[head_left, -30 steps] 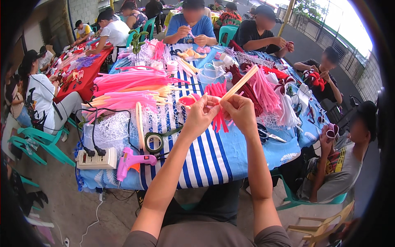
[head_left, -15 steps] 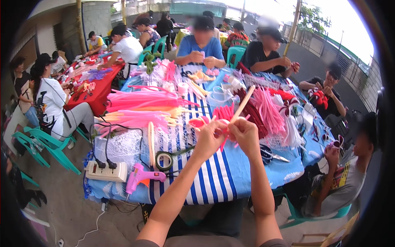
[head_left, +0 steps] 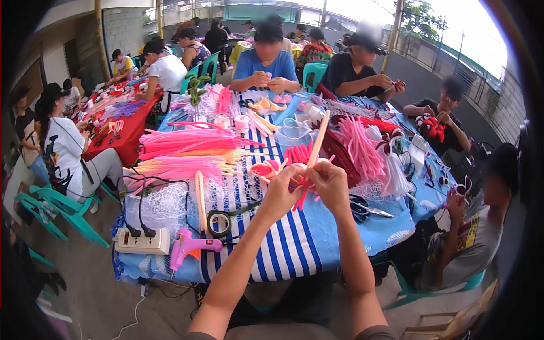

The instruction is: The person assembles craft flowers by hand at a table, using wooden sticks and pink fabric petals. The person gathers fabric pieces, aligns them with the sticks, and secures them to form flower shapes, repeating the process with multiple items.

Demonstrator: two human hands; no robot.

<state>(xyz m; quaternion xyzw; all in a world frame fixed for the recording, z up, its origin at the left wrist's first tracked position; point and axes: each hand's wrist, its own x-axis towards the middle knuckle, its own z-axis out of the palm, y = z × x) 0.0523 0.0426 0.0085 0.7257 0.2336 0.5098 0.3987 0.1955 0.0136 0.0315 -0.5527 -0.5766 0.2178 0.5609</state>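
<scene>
At the far left, a red-covered table point(head_left: 122, 127) has people seated around it, and a teal plastic chair point(head_left: 59, 207) stands near the left corner of the main table point(head_left: 340, 243), which is draped in a blue cloth with white stripes. On that table's near left edge lies a white power strip point(head_left: 141, 242) with black plugs in it, and just right of it a pink glue gun point(head_left: 190, 248) rests on its side. A roll of dark green tape point(head_left: 220, 222) sits a little farther in, with a pale stick point(head_left: 200, 199) lying beside it and long bundles of pink strips point(head_left: 187, 153) heaped beyond. Near the middle, the left hand point(head_left: 282, 195) is curled, its fingers pinched shut around the lower end of a pink strip bundle point(head_left: 303, 175) that it shares with the right hand point(head_left: 330, 184), which is also closed, gripping the base of a long tan stick point(head_left: 316, 144) that rises tilted toward the far side. Both hands meet above the striped cloth, touching each other. Just right of them a pair of scissors point(head_left: 368, 208) lies flat on the blue cloth, and farther right a heap of pink and dark red tufts point(head_left: 362, 150) spreads toward seated people along the right edge
</scene>
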